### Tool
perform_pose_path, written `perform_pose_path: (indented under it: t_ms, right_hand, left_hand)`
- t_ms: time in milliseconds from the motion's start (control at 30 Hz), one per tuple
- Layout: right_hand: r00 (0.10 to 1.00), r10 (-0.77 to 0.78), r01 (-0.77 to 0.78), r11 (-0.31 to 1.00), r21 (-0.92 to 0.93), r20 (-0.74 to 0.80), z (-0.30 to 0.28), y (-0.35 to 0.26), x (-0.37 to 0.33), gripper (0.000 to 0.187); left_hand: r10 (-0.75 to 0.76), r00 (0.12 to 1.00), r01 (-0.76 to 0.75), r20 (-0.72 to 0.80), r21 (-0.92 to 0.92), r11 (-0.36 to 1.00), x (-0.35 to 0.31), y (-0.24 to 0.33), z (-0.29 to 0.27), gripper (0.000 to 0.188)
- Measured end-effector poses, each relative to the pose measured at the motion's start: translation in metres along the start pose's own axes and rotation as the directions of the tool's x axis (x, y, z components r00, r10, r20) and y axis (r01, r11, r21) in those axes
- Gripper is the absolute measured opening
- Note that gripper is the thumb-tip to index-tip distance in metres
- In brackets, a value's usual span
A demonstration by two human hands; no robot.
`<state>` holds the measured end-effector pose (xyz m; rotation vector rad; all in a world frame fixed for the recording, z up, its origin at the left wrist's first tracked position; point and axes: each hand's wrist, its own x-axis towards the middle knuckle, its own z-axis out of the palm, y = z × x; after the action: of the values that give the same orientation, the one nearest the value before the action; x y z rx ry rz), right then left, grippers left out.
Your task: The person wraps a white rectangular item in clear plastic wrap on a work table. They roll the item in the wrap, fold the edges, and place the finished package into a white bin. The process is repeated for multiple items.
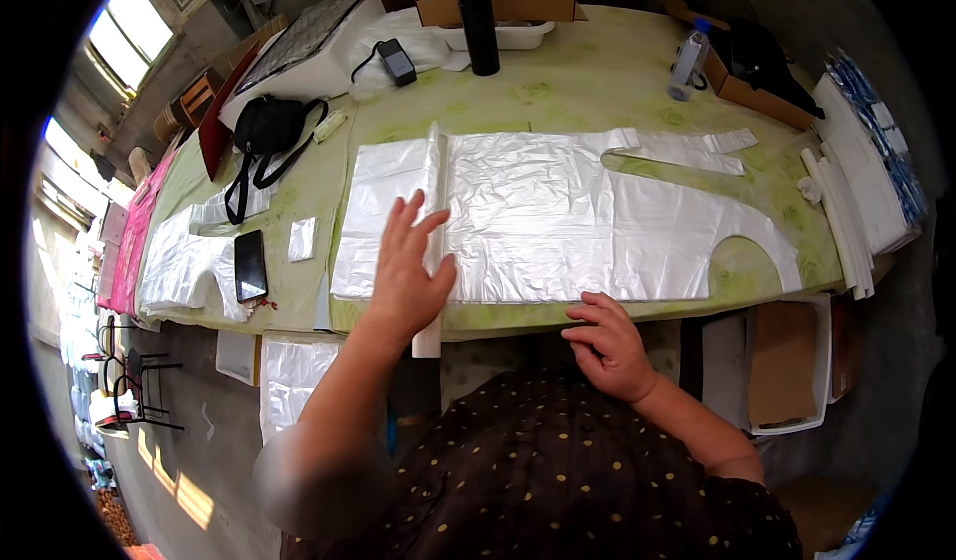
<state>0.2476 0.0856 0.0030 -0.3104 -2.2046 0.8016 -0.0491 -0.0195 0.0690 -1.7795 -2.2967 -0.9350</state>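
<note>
Silvery white plastic film (533, 217) lies flat across the middle of the green table cover (573, 92), cut-out end to the right, near side close to the table edge. A white strip (426, 339) crosses it towards the left, its near end jutting past the edge. Left hand (410, 271) is over the strip, fingers spread wide, nothing visibly gripped; can't tell whether it presses or just hovers. Right hand (607, 349) is at the near edge, fingers loosely bent, thumb apart, no object seen in it; contact with the film unclear.

To handle well: flat palm, light even pressure, smooth outward from the strip; keep the strip square to the long sides. Thin film probably creases or slides if pinched, so steady one side while working the other.

Around: black phone (251, 264), small white packet (302, 239) and a second film piece (169, 266) to the left; black bag (267, 127) behind them. Dark cylinder (479, 34) and clear bottle (688, 62) at the far side, out of the way. White rolls (841, 224) sit near the right end, likeliest to snag it. The strip's overhang could catch a forearm.
</note>
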Motion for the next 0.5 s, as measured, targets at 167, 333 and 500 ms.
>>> perform_pose_path:
  t_ms: [167, 333, 500]
  right_hand:
    - [0.999, -0.052, 0.052, 0.999, -0.013, -0.007, -0.005, -0.007, 0.007, 0.023]
    - [0.994, 0.075, -0.078, 0.996, -0.032, -0.084, -0.015, 0.002, -0.021, 0.022]
    - [0.997, 0.051, -0.050, 0.998, 0.022, -0.058, -0.018, -0.004, -0.012, 0.023]
  left_hand:
    - [-0.376, 0.876, 0.316, 0.302, 0.230, 0.921, 0.006, -0.041, 0.018, 0.077]
    - [-0.319, 0.946, 0.316, -0.061, 0.399, 0.861, 0.020, -0.076, -0.001, 0.076]
    - [-0.567, 0.815, 0.501, 0.119, 0.349, 0.792, 0.037, -0.086, 0.009, 0.090]
